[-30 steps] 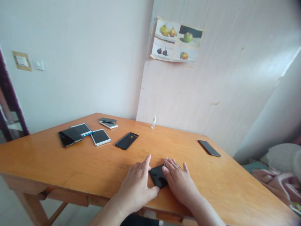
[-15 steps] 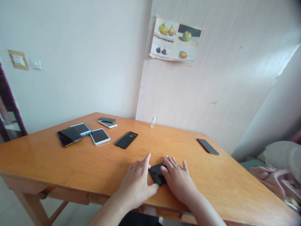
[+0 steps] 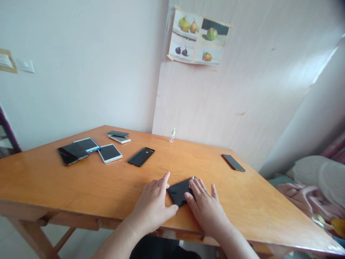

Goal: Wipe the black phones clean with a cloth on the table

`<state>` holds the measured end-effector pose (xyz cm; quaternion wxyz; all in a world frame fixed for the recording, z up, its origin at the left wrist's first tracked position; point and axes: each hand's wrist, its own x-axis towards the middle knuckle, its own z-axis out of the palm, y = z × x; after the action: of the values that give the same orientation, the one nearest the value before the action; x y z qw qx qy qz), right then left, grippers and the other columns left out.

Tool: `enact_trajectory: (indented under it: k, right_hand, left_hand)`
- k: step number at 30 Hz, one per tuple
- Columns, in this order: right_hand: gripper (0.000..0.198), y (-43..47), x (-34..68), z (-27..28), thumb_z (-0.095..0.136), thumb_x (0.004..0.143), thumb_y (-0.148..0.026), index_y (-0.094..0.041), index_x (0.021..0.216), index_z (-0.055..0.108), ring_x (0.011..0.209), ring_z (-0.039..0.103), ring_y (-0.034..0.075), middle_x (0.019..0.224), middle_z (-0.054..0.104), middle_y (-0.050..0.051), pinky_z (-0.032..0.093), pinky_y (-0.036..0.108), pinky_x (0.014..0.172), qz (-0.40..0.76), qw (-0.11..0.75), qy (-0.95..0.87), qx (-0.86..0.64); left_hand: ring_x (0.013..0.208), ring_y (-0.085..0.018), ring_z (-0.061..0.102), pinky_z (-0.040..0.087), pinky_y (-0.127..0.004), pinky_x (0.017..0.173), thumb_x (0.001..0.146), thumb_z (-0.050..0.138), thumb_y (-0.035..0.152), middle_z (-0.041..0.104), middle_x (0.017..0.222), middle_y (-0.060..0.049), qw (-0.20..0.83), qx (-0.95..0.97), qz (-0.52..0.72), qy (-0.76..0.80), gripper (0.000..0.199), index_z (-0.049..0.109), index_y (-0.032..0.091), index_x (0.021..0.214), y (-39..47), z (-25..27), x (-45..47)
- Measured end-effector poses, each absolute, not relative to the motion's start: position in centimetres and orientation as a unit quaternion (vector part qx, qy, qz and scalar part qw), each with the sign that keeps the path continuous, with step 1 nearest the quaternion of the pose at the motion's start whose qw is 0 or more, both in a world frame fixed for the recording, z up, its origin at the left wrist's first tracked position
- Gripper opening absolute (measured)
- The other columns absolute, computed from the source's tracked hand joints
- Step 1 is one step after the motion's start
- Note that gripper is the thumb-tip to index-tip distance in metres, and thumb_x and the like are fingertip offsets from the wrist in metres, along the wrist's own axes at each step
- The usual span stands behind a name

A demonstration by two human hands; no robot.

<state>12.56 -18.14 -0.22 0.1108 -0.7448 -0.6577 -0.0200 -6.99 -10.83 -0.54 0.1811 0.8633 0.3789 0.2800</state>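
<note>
A black phone (image 3: 178,192) lies flat on the table near the front edge, its right part covered by a hand. My left hand (image 3: 153,203) grips it from the left, index finger by the far left corner and thumb at the near corner. Over its right side rests my right hand (image 3: 206,205), fingers laid out flat and thumb apart, pressing a small white wipe (image 3: 192,180) to the surface. Most of that wipe is hidden under the fingertips. Farther off lies a black phone case (image 3: 141,157).
Several devices lie at the left: a black tablet (image 3: 72,154), a blue-edged one (image 3: 87,144), a white one (image 3: 110,153) and two stacked phones (image 3: 119,136). A small clear bottle (image 3: 173,135) stands near the wall. Another dark phone (image 3: 233,162) is at the right.
The view has shifted slightly, so everything sits a little left and higher. My right hand has slid a little rightward relative to the phone, baring more of its surface.
</note>
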Motion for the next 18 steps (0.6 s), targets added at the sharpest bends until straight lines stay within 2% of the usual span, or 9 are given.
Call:
enact_trajectory:
  k: [5, 13, 18]
  right_hand:
    - [0.057, -21.2, 9.7, 0.5, 0.029, 0.100, -0.051, -0.024, 0.150, 0.033, 0.144, 0.023, 0.026, 0.154, 0.032, 0.006, 0.007, 0.059, 0.117, 0.034, 0.123, -0.760, -0.637]
    - [0.063, -20.4, 14.6, -0.6, 0.027, 0.099, -0.054, -0.016, 0.147, 0.037, 0.143, 0.027, 0.030, 0.152, 0.033, 0.014, 0.011, 0.063, 0.115, -0.014, 0.110, -0.630, -0.768]
    - [0.061, -22.0, 10.8, 0.4, 0.033, 0.098, -0.053, -0.021, 0.150, 0.033, 0.143, 0.024, 0.029, 0.153, 0.030, 0.009, 0.010, 0.061, 0.116, 0.045, 0.109, -0.752, -0.648]
  left_hand:
    - [0.118, -0.029, 0.052, 0.035, -0.044, 0.104, 0.074, 0.065, 0.030, 0.061, 0.124, -0.011, 0.183, 0.861, 0.285, 0.380, 0.083, 0.027, 0.021, 0.147, -10.8, -0.7, -7.0]
    - [0.119, -0.030, 0.053, 0.036, -0.045, 0.104, 0.071, 0.066, 0.030, 0.060, 0.125, -0.011, 0.172, 0.863, 0.287, 0.377, 0.082, 0.031, 0.020, 0.145, -10.7, -0.7, -6.9]
    - [0.119, -0.029, 0.052, 0.036, -0.044, 0.105, 0.071, 0.064, 0.026, 0.061, 0.124, -0.011, 0.177, 0.861, 0.289, 0.378, 0.083, 0.030, 0.020, 0.146, -10.6, -1.0, -7.0]
